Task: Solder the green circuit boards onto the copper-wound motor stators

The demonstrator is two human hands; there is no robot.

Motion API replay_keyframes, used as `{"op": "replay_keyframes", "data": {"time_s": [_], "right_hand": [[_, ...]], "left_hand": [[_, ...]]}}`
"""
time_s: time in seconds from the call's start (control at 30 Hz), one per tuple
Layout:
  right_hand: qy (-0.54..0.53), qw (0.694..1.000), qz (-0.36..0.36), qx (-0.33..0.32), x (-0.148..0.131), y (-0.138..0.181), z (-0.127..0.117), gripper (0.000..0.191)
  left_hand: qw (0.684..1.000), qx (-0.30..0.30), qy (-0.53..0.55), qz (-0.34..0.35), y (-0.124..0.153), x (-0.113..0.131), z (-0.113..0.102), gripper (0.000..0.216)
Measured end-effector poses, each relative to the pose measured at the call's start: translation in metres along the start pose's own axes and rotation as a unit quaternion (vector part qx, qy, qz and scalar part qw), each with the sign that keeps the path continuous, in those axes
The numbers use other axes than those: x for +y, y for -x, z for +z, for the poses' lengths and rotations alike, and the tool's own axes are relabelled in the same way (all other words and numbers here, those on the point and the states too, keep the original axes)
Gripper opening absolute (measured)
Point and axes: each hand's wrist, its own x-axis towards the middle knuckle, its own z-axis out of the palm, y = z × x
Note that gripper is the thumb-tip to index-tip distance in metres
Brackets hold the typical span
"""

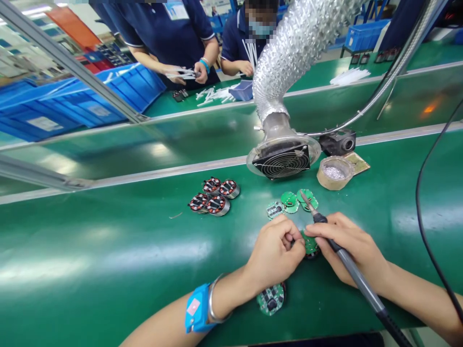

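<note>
My right hand point(352, 246) is closed around a soldering iron point(349, 262), whose tip points up and away over the loose boards. My left hand point(277, 250) is pinched shut at the left edge of a round green circuit board point(311, 245); its fingertips partly cover that edge. This board sits on a dark round part, mostly hidden beneath it. Below my left wrist lies another round assembly with a green circuit board point(271, 300) on top. Just beyond my hands are loose small boards: a whitish-green one point(275, 210) and two green ones point(290, 202).
Several round motor stators point(217, 205) stand grouped at left. A fume extractor fan point(284, 161) hangs from a silver duct point(289, 58). Near it are a tub of metal wool point(334, 172) and a black holder point(338, 142). A cable point(421, 212) hangs at right. Two people work opposite.
</note>
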Motion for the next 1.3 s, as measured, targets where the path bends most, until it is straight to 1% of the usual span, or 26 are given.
{"op": "replay_keyframes", "data": {"time_s": [0.1,0.17,0.23,0.37,0.43,0.67,0.93,1.1,1.2,1.23,1.3], "right_hand": [[0.008,1.000,0.019,0.012,-0.004,0.002,-0.013,0.047],[0.018,0.999,0.023,0.019,-0.010,0.003,-0.023,0.048],[0.021,0.999,0.018,0.021,-0.018,0.004,-0.033,0.043],[0.015,0.999,0.027,-0.007,-0.035,0.007,-0.045,0.032],[0.013,0.999,0.039,-0.021,-0.039,0.007,-0.046,0.030],[0.012,0.998,0.020,-0.054,-0.035,0.006,-0.043,0.032],[0.041,0.998,0.034,-0.033,-0.043,0.013,-0.038,0.034],[0.035,0.998,-0.002,-0.045,-0.039,0.012,-0.037,0.033],[0.030,0.997,-0.018,-0.070,-0.037,0.013,-0.039,0.035],[0.028,0.997,-0.019,-0.069,-0.037,0.014,-0.040,0.034],[0.027,0.998,-0.014,-0.048,-0.038,0.015,-0.042,0.032]], "left_hand": [[1.000,-0.002,0.002,-0.003,-0.001,0.001,0.001,0.008],[1.000,-0.007,0.001,-0.009,-0.002,0.002,0.001,0.009],[1.000,-0.012,-0.006,-0.013,-0.002,0.003,0.000,0.009],[0.999,-0.017,-0.034,-0.010,-0.003,0.005,0.000,0.011],[0.999,-0.017,-0.044,-0.005,-0.004,0.006,0.000,0.011],[0.998,-0.023,-0.058,0.007,-0.005,0.008,-0.001,0.011],[0.997,-0.024,-0.076,0.011,-0.005,0.008,0.000,0.014],[0.997,-0.027,-0.073,0.005,-0.004,0.007,-0.001,0.012],[0.996,-0.032,-0.078,0.003,-0.003,0.008,-0.001,0.012],[0.996,-0.033,-0.081,0.003,-0.003,0.008,-0.002,0.012],[0.995,-0.034,-0.089,0.004,-0.004,0.009,-0.002,0.012]]}}
